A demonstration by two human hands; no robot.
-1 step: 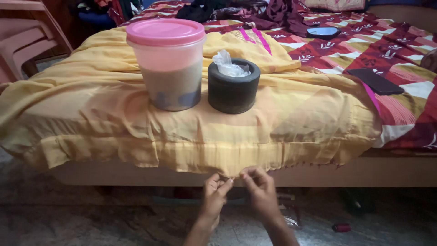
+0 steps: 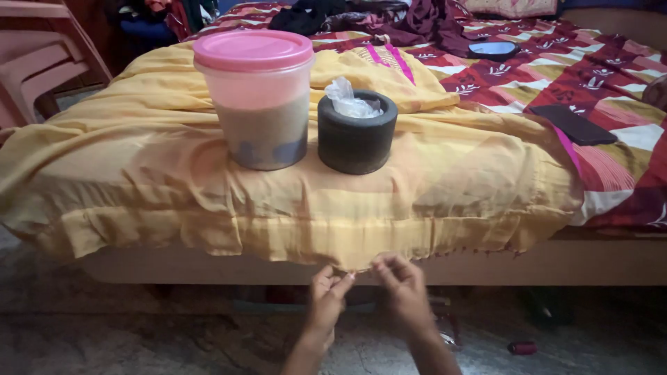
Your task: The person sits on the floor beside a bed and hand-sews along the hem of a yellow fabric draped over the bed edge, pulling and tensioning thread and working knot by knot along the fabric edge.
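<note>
Nearest to the camera is a grey stone floor (image 2: pixel 139 340), rough and patchy, with a small red thing (image 2: pixel 521 347) lying on it to the right. Just above the floor, the left hand (image 2: pixel 326 298) and the right hand (image 2: pixel 403 295) are close together at the bottom edge of a yellow cloth (image 2: pixel 174 187). The fingers of both hands are curled in and pinch the hem of the cloth where it hangs down lowest; whatever else they may hold there is too small to tell. The yellow cloth is spread over the near side of a bed (image 2: pixel 590 260) and droops over its pale wooden edge in soft folds. On top of the cloth stand two containers, side by side and nearly touching. The left one is a tall clear tub (image 2: pixel 260 125) with a pink lid (image 2: pixel 253 48); it has brown powder in its lower half. The right one is a short, round, dark pot (image 2: pixel 356 142) with a crumpled clear plastic bag (image 2: pixel 351 101) stuffed inside. Farther back, a red patterned sheet (image 2: pixel 597 83) covers the bed, with a flat black thing (image 2: pixel 573 125) lying on it. Dark clothes (image 2: pixel 417 21) are piled at the far end, and a pink plastic chair (image 2: pixel 42 62) stands at the far left.
</note>
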